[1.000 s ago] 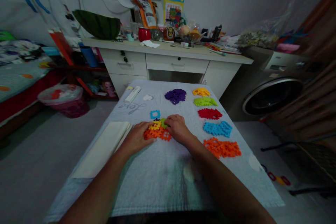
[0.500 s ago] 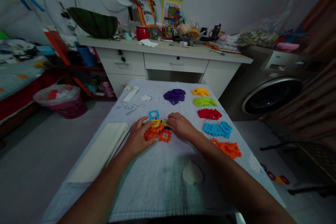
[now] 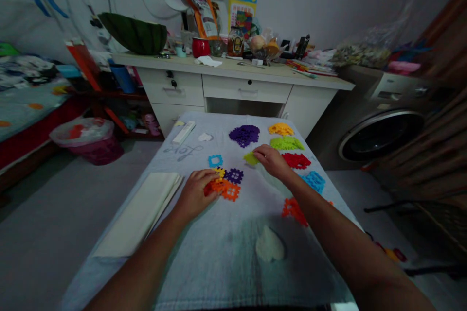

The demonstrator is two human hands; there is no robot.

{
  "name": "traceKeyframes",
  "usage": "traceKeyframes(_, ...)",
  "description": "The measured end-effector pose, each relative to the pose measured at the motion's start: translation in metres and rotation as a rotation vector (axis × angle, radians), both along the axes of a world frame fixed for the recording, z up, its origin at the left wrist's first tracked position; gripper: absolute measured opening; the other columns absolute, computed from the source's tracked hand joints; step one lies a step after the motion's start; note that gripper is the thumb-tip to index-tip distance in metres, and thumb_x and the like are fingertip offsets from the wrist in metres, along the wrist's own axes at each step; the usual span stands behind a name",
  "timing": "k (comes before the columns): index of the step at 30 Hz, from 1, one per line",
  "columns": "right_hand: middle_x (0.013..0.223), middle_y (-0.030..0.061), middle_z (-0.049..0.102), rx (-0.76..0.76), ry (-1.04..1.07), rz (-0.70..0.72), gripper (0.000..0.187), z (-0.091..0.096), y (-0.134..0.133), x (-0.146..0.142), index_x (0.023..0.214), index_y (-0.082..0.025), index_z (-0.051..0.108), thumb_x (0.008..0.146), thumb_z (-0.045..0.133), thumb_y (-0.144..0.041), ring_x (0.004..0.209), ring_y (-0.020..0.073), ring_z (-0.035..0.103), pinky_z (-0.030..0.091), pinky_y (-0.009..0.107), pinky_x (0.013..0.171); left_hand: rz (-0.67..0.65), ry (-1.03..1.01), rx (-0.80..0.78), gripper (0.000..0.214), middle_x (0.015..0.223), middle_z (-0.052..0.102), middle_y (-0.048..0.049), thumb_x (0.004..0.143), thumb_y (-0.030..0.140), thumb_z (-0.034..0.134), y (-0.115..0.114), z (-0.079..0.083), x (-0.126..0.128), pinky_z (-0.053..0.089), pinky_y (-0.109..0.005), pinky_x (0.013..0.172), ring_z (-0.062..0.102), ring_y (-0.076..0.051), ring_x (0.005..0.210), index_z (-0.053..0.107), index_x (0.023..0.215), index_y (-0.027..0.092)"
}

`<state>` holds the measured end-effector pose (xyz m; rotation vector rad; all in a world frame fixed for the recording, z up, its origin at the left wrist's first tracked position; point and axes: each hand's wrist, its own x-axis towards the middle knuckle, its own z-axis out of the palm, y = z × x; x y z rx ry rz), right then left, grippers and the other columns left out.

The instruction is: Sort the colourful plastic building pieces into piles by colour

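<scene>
A small mixed heap of plastic grid tiles (image 3: 226, 184), orange, yellow and purple, lies in the middle of the cloth-covered table (image 3: 219, 252). My left hand (image 3: 195, 193) rests on the heap's left side with fingers curled over the orange tiles. My right hand (image 3: 272, 161) is lifted to the right of the heap and pinches a lime-green tile (image 3: 251, 158). Just beyond it lies the green pile (image 3: 286, 143). A single blue tile (image 3: 215, 160) lies alone behind the heap.
Sorted piles lie along the right: purple (image 3: 244, 134), yellow (image 3: 280, 129), red (image 3: 296, 160), blue (image 3: 314, 181), orange (image 3: 292, 208). A folded white cloth (image 3: 142, 211) lies at the left. A cluttered desk (image 3: 237, 77) stands behind, a washing machine (image 3: 379, 126) to the right.
My right hand has left the mixed heap and moved right and away with a green tile pinched in it. A purple tile now shows in the heap. My left hand stays there.
</scene>
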<state>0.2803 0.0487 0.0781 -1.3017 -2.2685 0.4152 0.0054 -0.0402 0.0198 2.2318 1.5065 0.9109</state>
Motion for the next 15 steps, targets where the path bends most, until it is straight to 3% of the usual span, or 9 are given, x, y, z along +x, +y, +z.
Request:
traceKeyframes(4, 0.070, -0.0003, 0.063, -0.139, 0.243, -0.373, 0.014, -0.002, 0.045, 0.048, 0.092, -0.015, 0.066, 0.086, 0.055, -0.022, 0.063, 0.0117, 0.056, 0.044, 0.022, 0.062, -0.040, 0.029, -0.015, 0.051, 0.131, 0.059, -0.0070, 0.070, 0.045, 0.077, -0.002, -0.003, 0.000, 0.039, -0.050, 0.106, 0.050, -0.031, 0.121, 0.068, 0.117, 0.028)
traceKeyframes(8, 0.060, -0.0028, 0.058, -0.215, 0.389, -0.731, 0.008, -0.001, 0.084, 0.090, 0.088, -0.014, 0.062, 0.080, 0.059, -0.014, 0.051, 0.0088, 0.054, 0.042, 0.019, 0.052, -0.009, 0.022, -0.021, 0.054, 0.131, 0.059, -0.0076, 0.070, 0.053, 0.076, -0.003, -0.005, -0.005, 0.039, -0.051, 0.106, 0.049, -0.032, 0.121, 0.068, 0.117, 0.028)
traceKeyframes(11, 0.055, -0.0036, 0.056, -0.215, 0.431, -0.843, 0.005, 0.000, 0.100, 0.108, 0.084, -0.013, 0.061, 0.079, 0.062, -0.012, 0.046, 0.0083, 0.052, 0.043, 0.020, 0.049, 0.020, 0.015, -0.015, 0.048, 0.128, 0.060, -0.0071, 0.074, 0.053, 0.073, -0.001, -0.006, -0.011, 0.040, -0.050, 0.105, 0.050, -0.031, 0.120, 0.068, 0.115, 0.028)
traceKeyframes(15, 0.044, -0.0039, 0.049, -0.215, 0.367, -0.846, 0.007, -0.006, 0.108, 0.117, 0.069, -0.013, 0.061, 0.076, 0.063, -0.013, 0.041, 0.0092, 0.048, 0.042, 0.021, 0.046, 0.031, 0.004, 0.003, 0.044, 0.125, 0.061, -0.0068, 0.075, 0.050, 0.072, 0.002, -0.008, -0.016, 0.042, -0.049, 0.103, 0.052, -0.031, 0.118, 0.069, 0.113, 0.027)
